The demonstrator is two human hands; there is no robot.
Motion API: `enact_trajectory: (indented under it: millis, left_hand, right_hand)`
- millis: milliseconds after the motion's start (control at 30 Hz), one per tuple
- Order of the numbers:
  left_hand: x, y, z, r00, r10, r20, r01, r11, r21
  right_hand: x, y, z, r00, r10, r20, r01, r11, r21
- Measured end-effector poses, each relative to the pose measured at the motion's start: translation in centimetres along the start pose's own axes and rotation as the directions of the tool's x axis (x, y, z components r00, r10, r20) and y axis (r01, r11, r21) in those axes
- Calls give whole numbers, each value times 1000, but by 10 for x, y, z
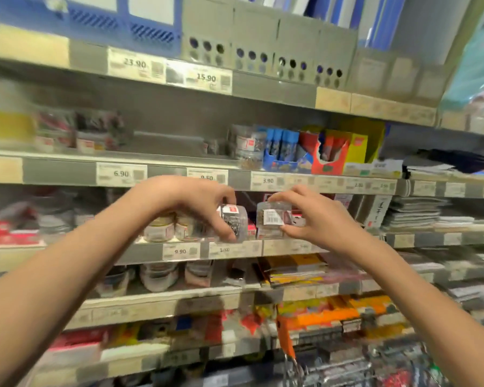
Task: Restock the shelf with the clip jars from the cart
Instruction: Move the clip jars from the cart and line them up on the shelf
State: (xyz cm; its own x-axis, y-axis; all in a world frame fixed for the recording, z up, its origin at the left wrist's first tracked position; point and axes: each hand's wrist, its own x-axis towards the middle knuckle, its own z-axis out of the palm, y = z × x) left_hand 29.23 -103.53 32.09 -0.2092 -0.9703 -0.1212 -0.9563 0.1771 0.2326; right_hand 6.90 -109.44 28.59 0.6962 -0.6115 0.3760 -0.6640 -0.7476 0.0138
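Observation:
My left hand (196, 202) grips a clear clip jar (235, 223) with a red and white label, tilted on its side, in front of the shelf. My right hand (313, 216) pinches a second clear clip jar (274, 217) between thumb and fingers, its barcode label facing me. Both jars hover at the height of the third shelf (145, 251) from the top. Other clip jars (162, 227) stand on that shelf just left of my left hand. The cart (333, 370) shows only as a wire edge with an orange handle at the bottom.
Price tags run along every shelf edge. The shelf above carries more jars (247, 148), blue boxes (282, 148) and a red carton (330, 155). Notebooks (419, 216) are stacked to the right. Tubs (158, 276) and coloured packs fill the lower shelves.

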Motion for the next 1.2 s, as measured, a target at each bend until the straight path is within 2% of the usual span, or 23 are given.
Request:
enact_trajectory:
  millis: [433, 667, 767, 900, 1033, 1167, 1200]
  left_hand:
    - [-25, -26, -70, 964, -176, -202, 192, 980, 60]
    - [-16, -63, -98, 940, -197, -278, 233, 967, 106]
    - [-9, -79, -107, 940, -190, -282, 236, 961, 141]
    - [5, -100, -119, 947, -175, -268, 218, 966, 141]
    - [19, -121, -124, 923, -352, -158, 378, 907, 186]
    - [29, -139, -129, 935, -345, -88, 356, 906, 229]
    - [29, -142, -128, 923, -376, -81, 384, 912, 144]
  right_hand:
    - [86, -18, -20, 970, -193, -149, 195, 981, -1]
    - [130, -32, -11, 915, -272, -299, 269, 962, -53]
    - [150, -35, -7, 913, -242, -328, 237, 970, -54]
    - [174, -39, 1, 924, -220, -313, 198, 975, -102]
    - [192, -45, 4, 969, -130, -208, 91, 978, -188]
    - [205, -53, 5, 989, -61, -134, 31, 976, -218]
    - [208, -54, 6, 991, -45, -123, 18, 977, -211]
